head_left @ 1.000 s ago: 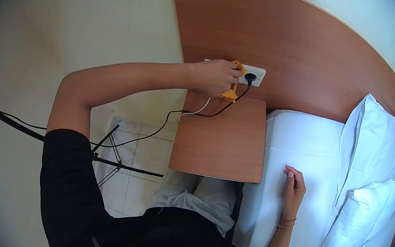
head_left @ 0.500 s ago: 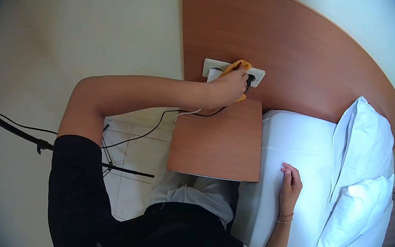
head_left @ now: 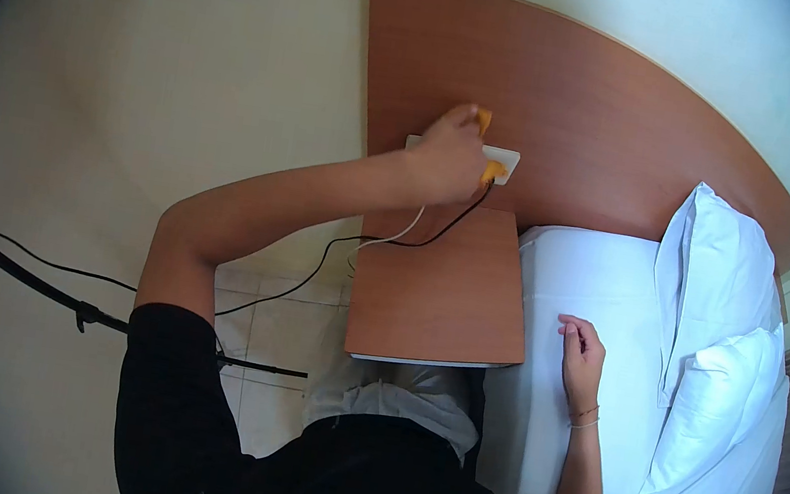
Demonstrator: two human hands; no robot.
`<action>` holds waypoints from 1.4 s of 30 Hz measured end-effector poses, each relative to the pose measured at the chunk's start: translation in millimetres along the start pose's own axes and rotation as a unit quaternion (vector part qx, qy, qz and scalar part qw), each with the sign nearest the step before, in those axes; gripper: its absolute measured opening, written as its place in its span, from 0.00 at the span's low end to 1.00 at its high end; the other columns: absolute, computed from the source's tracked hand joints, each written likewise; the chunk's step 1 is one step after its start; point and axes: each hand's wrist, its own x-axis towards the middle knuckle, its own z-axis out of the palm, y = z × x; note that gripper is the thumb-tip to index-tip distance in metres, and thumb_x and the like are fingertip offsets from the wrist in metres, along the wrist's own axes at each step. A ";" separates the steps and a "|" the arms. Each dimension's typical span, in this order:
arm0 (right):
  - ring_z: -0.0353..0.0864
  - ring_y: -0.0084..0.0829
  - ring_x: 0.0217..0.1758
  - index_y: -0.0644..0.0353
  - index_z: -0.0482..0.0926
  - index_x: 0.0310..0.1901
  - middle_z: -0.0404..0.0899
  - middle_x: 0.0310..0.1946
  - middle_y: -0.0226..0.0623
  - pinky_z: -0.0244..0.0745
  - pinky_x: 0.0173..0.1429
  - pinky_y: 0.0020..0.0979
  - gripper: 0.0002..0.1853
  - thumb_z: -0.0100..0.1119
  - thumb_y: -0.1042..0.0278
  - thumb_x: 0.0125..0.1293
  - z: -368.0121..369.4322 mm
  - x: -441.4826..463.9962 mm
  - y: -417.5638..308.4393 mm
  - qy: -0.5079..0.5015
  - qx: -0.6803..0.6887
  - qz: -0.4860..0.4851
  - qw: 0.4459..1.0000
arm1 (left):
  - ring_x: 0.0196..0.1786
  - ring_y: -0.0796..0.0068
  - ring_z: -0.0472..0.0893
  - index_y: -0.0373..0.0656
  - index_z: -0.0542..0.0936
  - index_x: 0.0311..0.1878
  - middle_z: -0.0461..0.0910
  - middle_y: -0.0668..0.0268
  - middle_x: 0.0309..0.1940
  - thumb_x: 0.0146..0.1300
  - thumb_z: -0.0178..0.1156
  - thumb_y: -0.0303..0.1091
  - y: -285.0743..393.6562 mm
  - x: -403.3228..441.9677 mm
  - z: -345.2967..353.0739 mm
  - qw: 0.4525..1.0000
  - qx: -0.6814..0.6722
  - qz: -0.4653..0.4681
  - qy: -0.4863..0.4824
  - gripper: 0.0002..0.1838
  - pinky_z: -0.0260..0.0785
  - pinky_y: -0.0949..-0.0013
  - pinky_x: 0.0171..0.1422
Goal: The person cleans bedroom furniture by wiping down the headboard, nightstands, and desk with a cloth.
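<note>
My left hand (head_left: 450, 157) is closed on an orange cloth (head_left: 494, 173) at the white wall socket plate (head_left: 501, 158) on the wooden headboard. Parts of the cloth stick out above and to the right of the fingers. The hand covers most of the plate. A black cord (head_left: 460, 218) and a white cord (head_left: 408, 229) run down from there past the small wooden bedside table (head_left: 438, 299). Over the white bed sheet, my right hand (head_left: 583, 362) hovers or rests, I cannot tell which. Its fingers are loosely bent and a little apart, with nothing visible in them.
Behind the bedside table rises the curved wooden headboard (head_left: 559, 88). White pillows (head_left: 728, 284) lie on the bed (head_left: 553, 269) at the right. A black pole (head_left: 28, 274) crosses the left side above the tiled floor (head_left: 277, 332).
My left hand has shifted slightly left across the socket plate with the cloth, turning at the wrist. The view has tilted a little. My right hand stays almost in place.
</note>
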 end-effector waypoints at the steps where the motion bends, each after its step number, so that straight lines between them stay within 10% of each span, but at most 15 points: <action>1: 0.85 0.30 0.54 0.67 0.87 0.56 0.88 0.49 0.41 0.78 0.59 0.30 0.15 0.56 0.66 0.84 1.1 6.4 -5.1 -0.018 0.020 0.022 0.999 | 0.52 0.61 0.88 0.42 0.92 0.40 0.91 0.57 0.39 0.72 0.61 0.46 -11.7 -3.8 -12.0 0.999 0.002 -0.009 0.034 0.19 0.69 0.52 0.73; 6: 0.85 0.29 0.58 0.65 0.84 0.64 0.86 0.57 0.41 0.78 0.64 0.31 0.18 0.55 0.61 0.86 34.3 47.8 -64.9 -0.067 0.033 -0.112 0.991 | 0.53 0.68 0.88 0.39 0.90 0.41 0.91 0.60 0.40 0.81 0.54 0.50 -14.7 -25.9 -82.4 0.859 -0.457 -0.227 -0.038 0.25 0.79 0.61 0.66; 8: 0.80 0.34 0.71 0.61 0.78 0.72 0.80 0.69 0.41 0.75 0.73 0.39 0.27 0.47 0.47 0.89 54.4 70.1 -82.7 -0.094 0.222 -0.041 0.970 | 0.56 0.71 0.88 0.38 0.89 0.46 0.90 0.61 0.45 0.84 0.50 0.53 -3.5 -38.7 -64.4 0.677 -0.689 -0.258 -0.023 0.28 0.80 0.65 0.64; 11: 0.68 0.39 0.83 0.56 0.69 0.79 0.71 0.79 0.39 0.66 0.82 0.47 0.39 0.38 0.30 0.86 75.9 85.8 -127.2 -0.186 0.589 0.096 0.781 | 0.63 0.74 0.86 0.37 0.80 0.67 0.87 0.65 0.62 0.86 0.48 0.56 40.4 -63.7 -65.3 0.297 -0.918 -0.255 0.057 0.30 0.80 0.65 0.64; 15: 0.66 0.37 0.85 0.54 0.63 0.83 0.67 0.82 0.38 0.65 0.84 0.48 0.43 0.41 0.26 0.83 99.7 77.4 -121.5 -0.459 0.685 0.135 0.549 | 0.64 0.77 0.83 0.36 0.74 0.75 0.83 0.63 0.66 0.87 0.47 0.55 64.8 -94.0 -14.4 0.349 -0.882 -0.312 0.063 0.32 0.75 0.69 0.67; 19: 0.77 0.35 0.77 0.57 0.73 0.74 0.76 0.75 0.36 0.79 0.74 0.42 0.29 0.61 0.48 0.82 118.9 82.2 -103.1 -0.443 0.430 0.148 0.773 | 0.60 0.80 0.81 0.34 0.76 0.73 0.83 0.62 0.60 0.88 0.47 0.53 84.3 -129.9 10.9 0.424 -0.816 -0.380 0.096 0.30 0.73 0.71 0.65; 22: 0.78 0.33 0.75 0.61 0.75 0.71 0.80 0.71 0.37 0.77 0.76 0.40 0.23 0.56 0.54 0.85 92.7 102.3 -119.2 -0.283 0.481 0.103 0.823 | 0.58 0.79 0.80 0.37 0.77 0.74 0.83 0.63 0.58 0.87 0.52 0.49 128.1 -154.1 13.8 0.502 -0.732 -0.407 0.214 0.27 0.74 0.69 0.64; 26: 0.82 0.22 0.55 0.61 0.79 0.63 0.84 0.56 0.30 0.76 0.63 0.28 0.19 0.52 0.54 0.88 50.3 171.8 -152.6 0.159 0.440 -0.206 0.859 | 0.58 0.70 0.82 0.42 0.77 0.74 0.84 0.60 0.56 0.84 0.59 0.40 187.6 -177.1 19.3 0.546 -0.684 -0.444 0.190 0.22 0.73 0.62 0.67; 29: 0.78 0.23 0.63 0.62 0.80 0.63 0.81 0.61 0.39 0.75 0.64 0.33 0.20 0.50 0.54 0.88 46.2 239.4 -149.8 0.222 0.229 -0.212 0.924 | 0.60 0.57 0.83 0.43 0.77 0.74 0.84 0.55 0.58 0.80 0.60 0.36 210.1 -176.1 31.0 0.706 -0.541 -0.414 0.194 0.23 0.71 0.55 0.71; 33: 0.62 0.45 0.86 0.60 0.76 0.74 0.64 0.82 0.51 0.60 0.85 0.48 0.24 0.56 0.67 0.79 91.4 278.4 -204.5 0.308 -0.214 -0.516 0.770 | 0.63 0.47 0.81 0.44 0.79 0.72 0.84 0.53 0.60 0.76 0.61 0.37 211.8 -169.5 27.0 0.770 -0.462 -0.412 0.157 0.23 0.71 0.50 0.71; 38: 0.58 0.43 0.88 0.37 0.73 0.79 0.66 0.83 0.34 0.47 0.91 0.56 0.34 0.58 0.71 0.72 135.9 267.1 -276.3 0.216 -0.279 -0.615 0.705 | 0.63 0.47 0.82 0.42 0.83 0.67 0.86 0.54 0.58 0.75 0.63 0.36 220.6 -163.6 34.5 0.809 -0.373 -0.427 0.153 0.21 0.73 0.49 0.69; 42: 0.69 0.41 0.79 0.39 0.74 0.78 0.73 0.74 0.32 0.50 0.90 0.56 0.33 0.58 0.70 0.71 138.8 261.0 -306.1 0.225 -0.270 -0.629 0.693 | 0.62 0.49 0.83 0.41 0.85 0.63 0.86 0.55 0.57 0.74 0.63 0.34 220.9 -158.7 29.6 0.802 -0.376 -0.433 0.165 0.17 0.75 0.50 0.68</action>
